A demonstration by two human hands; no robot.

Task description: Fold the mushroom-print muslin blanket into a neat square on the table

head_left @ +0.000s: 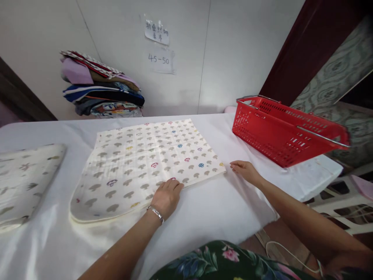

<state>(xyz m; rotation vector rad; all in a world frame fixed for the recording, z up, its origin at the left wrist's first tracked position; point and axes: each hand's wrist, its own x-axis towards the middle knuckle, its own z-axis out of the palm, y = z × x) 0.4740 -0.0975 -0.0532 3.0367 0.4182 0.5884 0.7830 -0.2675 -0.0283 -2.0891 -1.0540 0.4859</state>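
A cream cloth with a mushroom print (151, 155) lies folded flat on the table, its near-left corner rounded. My left hand (167, 196), with a metal bracelet at the wrist, rests on the cloth's near edge. Its fingers lie flat over the fabric. To the right of the cloth's near-right corner, a small gap away, is my right hand (244, 171). Its fingers are curled together, and no fabric shows in them.
Another printed cloth (26, 182) lies folded at the left. A red plastic basket (268, 132) with metal handles stands on the right of the white-covered table (204, 217). Folded fabrics (101, 87) are stacked against the wall, near paper signs (160, 60).
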